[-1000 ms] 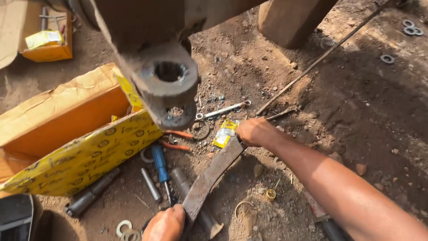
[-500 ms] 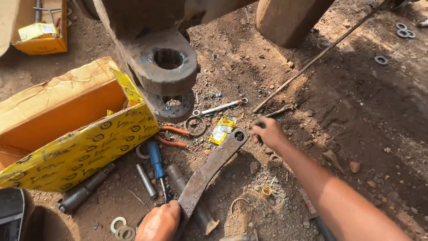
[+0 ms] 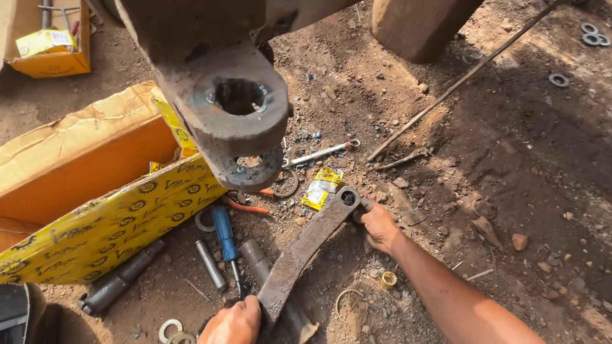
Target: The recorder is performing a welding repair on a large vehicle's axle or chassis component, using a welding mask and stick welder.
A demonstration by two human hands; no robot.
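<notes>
Head view, looking straight down at dirt ground. Largest thing: a rusty steel forked bracket [image 3: 236,121] hanging over the scene from above, two stacked lugs each with a round bore, upper bore greasy; it blocks part of what lies beneath. Left of it, an open cardboard box [image 3: 83,191], orange inside, yellow patterned flap folded out toward the tools, probably where the new parts came from. A second small orange box [image 3: 48,51] sits top left with a yellow packet in it. A wooden block [image 3: 421,25] stands at the top edge. A thin long rod [image 3: 465,76] lies slantwise on the soil. Main item: a long flat rusty link bar [image 3: 306,248] with an eye hole at its far end, held off the ground at a slant, one hand at each end so its weight is shared. Right hand [image 3: 377,224] is curled around the eye end, fingers wrapped under it. Left hand [image 3: 234,322] is closed tight on the near end, at the frame's bottom edge. Under and beside the bar: a dark steel pin [image 3: 121,283], a blue-handled screwdriver [image 3: 224,236], a small shiny pin [image 3: 209,264], a spanner [image 3: 319,153], a yellow sachet [image 3: 322,186]. Smallest: a brass bush [image 3: 387,279] near the right forearm, washers [image 3: 590,35] top right.
</notes>
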